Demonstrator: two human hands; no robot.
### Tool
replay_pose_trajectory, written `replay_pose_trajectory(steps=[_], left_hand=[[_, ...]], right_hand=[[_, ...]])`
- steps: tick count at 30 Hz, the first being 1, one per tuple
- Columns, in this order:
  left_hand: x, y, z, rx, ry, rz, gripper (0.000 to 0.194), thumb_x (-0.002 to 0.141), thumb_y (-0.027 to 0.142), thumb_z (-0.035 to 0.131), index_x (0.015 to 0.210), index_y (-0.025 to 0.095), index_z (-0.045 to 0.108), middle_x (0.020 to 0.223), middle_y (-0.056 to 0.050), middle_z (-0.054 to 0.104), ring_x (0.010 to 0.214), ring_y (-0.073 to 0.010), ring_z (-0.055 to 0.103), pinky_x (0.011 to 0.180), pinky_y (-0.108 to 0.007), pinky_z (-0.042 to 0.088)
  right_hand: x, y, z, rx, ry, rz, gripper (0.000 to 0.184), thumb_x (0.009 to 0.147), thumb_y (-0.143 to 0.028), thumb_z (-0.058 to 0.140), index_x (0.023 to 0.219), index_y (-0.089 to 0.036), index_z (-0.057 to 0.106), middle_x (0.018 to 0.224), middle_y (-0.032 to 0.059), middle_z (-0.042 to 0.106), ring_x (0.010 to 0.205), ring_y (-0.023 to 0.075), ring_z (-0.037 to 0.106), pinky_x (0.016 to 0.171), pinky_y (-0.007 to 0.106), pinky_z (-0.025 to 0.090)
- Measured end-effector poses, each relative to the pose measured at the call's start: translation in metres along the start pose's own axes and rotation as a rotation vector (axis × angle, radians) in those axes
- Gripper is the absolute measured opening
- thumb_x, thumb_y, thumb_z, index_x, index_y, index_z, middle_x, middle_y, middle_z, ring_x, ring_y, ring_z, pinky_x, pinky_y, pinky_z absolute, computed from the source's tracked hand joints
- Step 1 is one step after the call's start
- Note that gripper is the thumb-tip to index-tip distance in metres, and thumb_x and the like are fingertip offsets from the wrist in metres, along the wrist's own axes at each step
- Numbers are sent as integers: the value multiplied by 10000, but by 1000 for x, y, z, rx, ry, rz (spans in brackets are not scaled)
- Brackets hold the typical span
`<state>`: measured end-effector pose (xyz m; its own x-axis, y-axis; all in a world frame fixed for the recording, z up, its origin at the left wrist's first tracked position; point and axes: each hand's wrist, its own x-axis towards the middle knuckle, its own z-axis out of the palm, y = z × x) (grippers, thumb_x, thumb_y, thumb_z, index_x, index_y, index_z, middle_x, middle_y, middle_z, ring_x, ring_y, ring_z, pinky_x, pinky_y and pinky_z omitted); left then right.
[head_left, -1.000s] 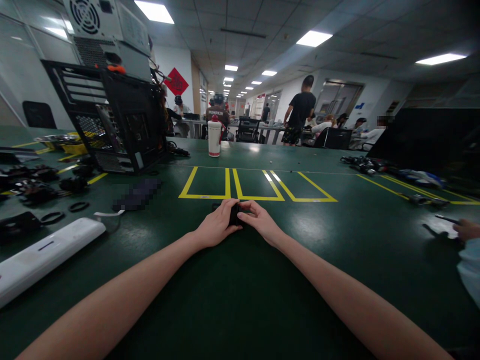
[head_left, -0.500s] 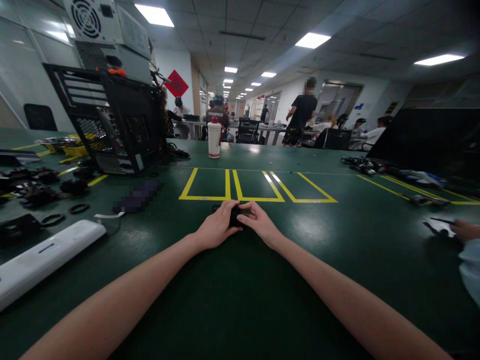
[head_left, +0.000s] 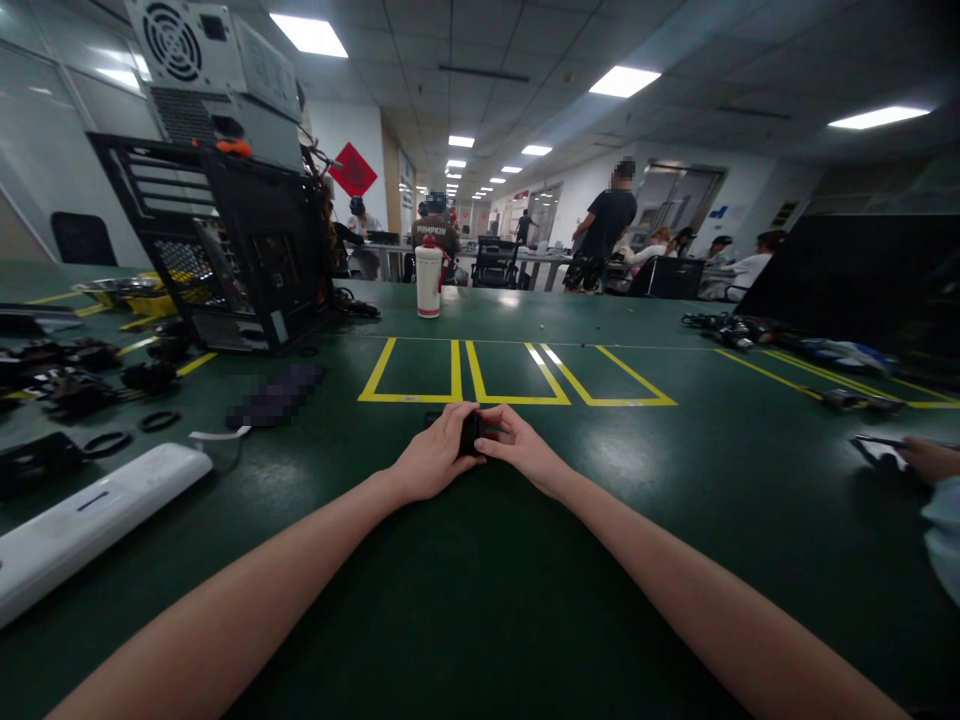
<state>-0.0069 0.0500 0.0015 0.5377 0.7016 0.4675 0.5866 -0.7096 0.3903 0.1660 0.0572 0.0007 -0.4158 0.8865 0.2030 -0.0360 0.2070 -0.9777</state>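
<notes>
A small black object [head_left: 470,436] sits between my two hands on the green table [head_left: 480,600], just in front of the yellow tape outlines. Wrapped over its left side is my left hand [head_left: 439,450], the thumb along the near edge and the fingers over the top. My right hand [head_left: 517,447] holds the right end with curled fingers and thumb. Most of the object lies behind the fingers, so I cannot make out its exact kind. A dark corner of it pokes out beyond the left hand.
A black computer case [head_left: 247,240] carries a power supply [head_left: 180,45] at the left. Closer stands a white power strip [head_left: 105,515] among black rings and parts. A white cup [head_left: 429,280] stands farther back. At the right edge, another person's hand [head_left: 930,460] holds a phone-like object.
My hands and the black object hold almost the same pose. At the right edge, the other person's hand and its object have shifted slightly.
</notes>
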Motion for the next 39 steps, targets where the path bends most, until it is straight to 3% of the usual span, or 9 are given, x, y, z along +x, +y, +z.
replay_pose_trajectory(steps=[4,9,17,23,31,39], left_hand=[[0,-1,0,-7,9,5,591,760,326,570,1227,227,221,1216,-93,373,1088,-253,455,844,-431,456],[0,-4,4,10,13,-9,613,755,329,575,1236,227,209,1235,-104,360,1106,-270,441,845,-455,449],[0,-5,5,0,18,10,607,761,322,566,1238,228,202,1228,-101,362,1087,-258,452,830,-437,459],[0,-3,3,3,5,3,610,760,324,568,1239,222,205,1236,-104,357,1088,-257,452,827,-427,463],[0,-4,3,3,1,-10,616,760,327,567,1245,228,200,1247,-109,350,1092,-270,455,818,-453,465],[0,-5,5,10,20,0,618,752,322,577,1237,225,206,1228,-103,362,1100,-263,441,850,-446,445]], right_hand=[[-1,-1,2,-44,44,5,227,734,-316,577,933,-218,525,1019,22,541,977,159,526,886,356,412],[3,5,-1,-48,88,41,303,709,-314,605,982,-200,539,1019,39,556,993,170,513,912,367,380],[-1,1,-1,37,-33,0,327,669,-201,644,972,-227,522,1058,14,537,994,169,531,884,348,415],[-1,-1,3,-43,71,-14,222,714,-291,601,912,-210,540,999,17,555,955,164,543,872,354,418],[0,0,1,-40,80,45,363,686,-301,627,1027,-219,531,1057,43,555,1020,179,511,909,376,387],[2,3,-3,41,24,75,371,644,-245,663,992,-224,536,1075,36,547,1010,190,525,907,404,390]])
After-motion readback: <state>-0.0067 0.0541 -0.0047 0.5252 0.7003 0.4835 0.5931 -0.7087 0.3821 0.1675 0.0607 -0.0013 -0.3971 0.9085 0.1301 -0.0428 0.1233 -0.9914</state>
